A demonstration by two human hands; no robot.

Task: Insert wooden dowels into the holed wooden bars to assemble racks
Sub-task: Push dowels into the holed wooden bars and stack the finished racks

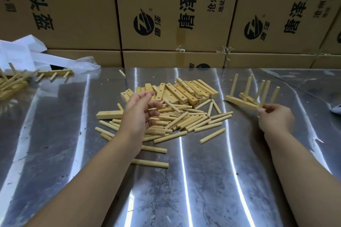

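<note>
A heap of loose wooden dowels [186, 121] lies mid-table, with a stack of holed wooden bars [186, 92] just behind it. One single bar [108, 114] lies at the heap's left edge. My left hand [142, 112] hovers over the heap with its fingers loosely curled and nothing in them. My right hand [273, 119] pinches the near end of an assembled rack [243, 103] at the right, whose dowels stand upright; a second rack leans behind it.
The steel table [184, 180] is backed by a wall of printed cardboard boxes [175, 14]. At the far left lie finished racks [55, 73] and white plastic bags [24, 51]. A stray dowel [122, 73] sits near the back edge.
</note>
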